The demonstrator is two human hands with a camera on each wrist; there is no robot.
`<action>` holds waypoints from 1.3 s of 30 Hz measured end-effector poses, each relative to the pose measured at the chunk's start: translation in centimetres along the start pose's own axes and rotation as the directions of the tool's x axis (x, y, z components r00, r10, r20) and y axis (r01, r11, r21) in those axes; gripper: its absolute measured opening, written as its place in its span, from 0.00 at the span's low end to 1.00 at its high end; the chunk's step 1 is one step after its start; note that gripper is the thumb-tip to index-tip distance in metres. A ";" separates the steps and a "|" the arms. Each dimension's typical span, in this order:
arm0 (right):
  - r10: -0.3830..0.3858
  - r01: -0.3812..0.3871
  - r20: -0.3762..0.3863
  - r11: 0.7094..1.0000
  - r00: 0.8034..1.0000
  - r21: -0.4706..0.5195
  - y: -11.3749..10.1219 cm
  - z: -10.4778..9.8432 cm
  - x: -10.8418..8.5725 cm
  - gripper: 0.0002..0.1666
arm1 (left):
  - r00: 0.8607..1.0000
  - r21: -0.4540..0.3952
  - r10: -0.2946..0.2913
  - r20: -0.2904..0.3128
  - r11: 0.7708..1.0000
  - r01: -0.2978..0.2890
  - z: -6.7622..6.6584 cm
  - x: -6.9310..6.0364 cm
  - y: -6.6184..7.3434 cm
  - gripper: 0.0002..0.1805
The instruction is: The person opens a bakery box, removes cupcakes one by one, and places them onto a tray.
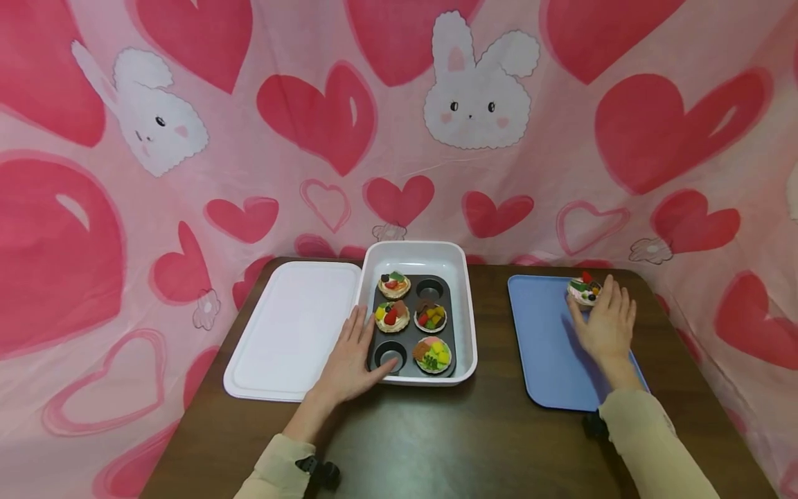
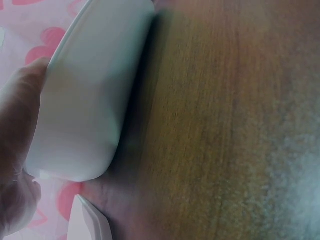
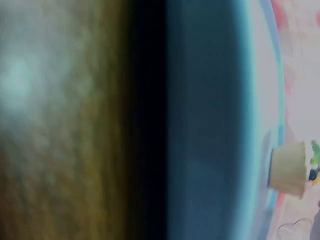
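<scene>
My left hand [image 1: 350,359] lies with spread fingers on the left rim of the white container [image 1: 469,346], its thumb reaching over the front corner. In the left wrist view, part of that hand [image 2: 17,135] is against the container wall [image 2: 82,105]. On the blue tray [image 1: 548,353], my right hand [image 1: 605,326] is at a fruit-topped tart [image 1: 583,292], thumb to its left and fingers to its right. The right wrist view shows the tart's pale cup [image 3: 289,169] upright on the tray; finger contact is unclear.
Inside the container, a dark muffin pan [image 1: 406,278] holds several tarts, including one with yellow and green topping [image 1: 432,355], plus bare cups [image 1: 430,290]. A white lid [image 1: 293,333] lies left on the brown table [image 1: 436,443]. A heart-patterned cloth [image 1: 399,159] hangs behind.
</scene>
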State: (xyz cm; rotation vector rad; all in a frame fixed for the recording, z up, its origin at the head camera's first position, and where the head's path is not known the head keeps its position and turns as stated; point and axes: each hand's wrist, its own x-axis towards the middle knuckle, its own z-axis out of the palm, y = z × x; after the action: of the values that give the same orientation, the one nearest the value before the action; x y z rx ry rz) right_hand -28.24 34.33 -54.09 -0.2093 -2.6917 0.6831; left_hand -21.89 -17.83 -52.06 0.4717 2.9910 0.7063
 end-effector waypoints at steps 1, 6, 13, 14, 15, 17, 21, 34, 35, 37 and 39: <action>-0.019 0.019 -0.025 1.000 1.000 0.008 -0.4 0.0 -0.1 0.60 | 1.000 -0.001 -0.001 0.002 1.000 0.001 0.0 -0.1 0.0 0.61; -0.133 0.139 -0.147 0.990 0.980 0.028 -2.5 0.3 -0.4 0.59 | 1.000 -0.013 -0.004 0.014 1.000 0.004 -0.1 -0.1 0.0 0.61; -0.313 0.331 -0.246 0.943 0.917 0.036 -6.7 2.1 -0.5 0.64 | 1.000 -0.017 -0.006 0.016 1.000 0.006 -0.2 0.1 -0.1 0.61; -0.334 0.354 -0.243 0.934 0.911 0.043 -7.3 2.3 -0.7 0.65 | 1.000 -0.017 -0.007 0.017 1.000 0.007 -0.2 0.1 -0.1 0.61; -0.353 0.374 -0.236 0.926 0.905 0.052 -8.0 2.6 -0.8 0.66 | 1.000 -0.016 -0.007 0.018 1.000 0.007 -0.2 0.1 -0.2 0.61; -0.385 0.405 -0.197 0.911 0.901 0.073 -9.4 3.0 -1.2 0.65 | 1.000 -0.021 -0.008 0.018 1.000 0.008 -0.1 0.1 -0.2 0.61; -0.433 0.436 -0.052 0.891 0.900 0.131 -12.2 3.5 -2.1 0.59 | 1.000 -0.023 -0.007 0.022 1.000 0.008 0.0 0.1 -0.2 0.61; -0.572 0.388 0.328 0.786 0.752 0.481 -20.5 7.6 -1.8 0.62 | 1.000 -0.033 -0.017 0.016 0.999 0.017 0.0 0.1 -0.5 0.62; -0.566 0.376 0.349 0.793 0.747 0.480 -20.8 7.9 -1.7 0.62 | 1.000 -0.033 -0.012 0.018 0.999 0.013 0.0 0.1 -0.5 0.61; -0.549 0.357 0.386 0.809 0.741 0.467 -21.5 8.4 -1.5 0.62 | 1.000 -0.029 -0.008 0.022 1.000 0.008 0.0 0.2 -0.5 0.61; -0.525 0.339 0.417 0.830 0.742 0.442 -22.0 8.7 -1.4 0.61 | 1.000 -0.025 -0.005 0.019 1.000 0.005 0.1 0.3 -0.5 0.61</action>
State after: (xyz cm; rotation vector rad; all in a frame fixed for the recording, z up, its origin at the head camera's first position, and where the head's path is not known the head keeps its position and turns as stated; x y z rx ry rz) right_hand -31.42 11.05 -50.99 0.8047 -2.8646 1.1581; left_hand -22.30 -18.11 -52.30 0.4667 2.9607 0.7335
